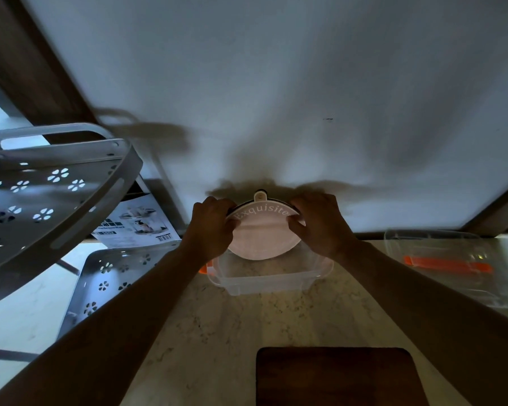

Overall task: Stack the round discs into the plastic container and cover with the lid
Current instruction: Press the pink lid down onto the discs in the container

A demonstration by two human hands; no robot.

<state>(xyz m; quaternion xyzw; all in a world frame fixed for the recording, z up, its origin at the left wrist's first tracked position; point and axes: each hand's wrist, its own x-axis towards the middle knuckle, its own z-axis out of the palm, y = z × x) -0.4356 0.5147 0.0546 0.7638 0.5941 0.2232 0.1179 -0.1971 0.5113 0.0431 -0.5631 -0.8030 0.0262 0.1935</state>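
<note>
Two hands, pink disc reading "Exquisite", clear container

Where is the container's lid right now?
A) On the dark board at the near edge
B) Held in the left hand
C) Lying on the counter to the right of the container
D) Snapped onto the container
C: the clear lid with its orange strip lies flat on the counter, right of the open container, while both hands hold the discs above it.
</note>
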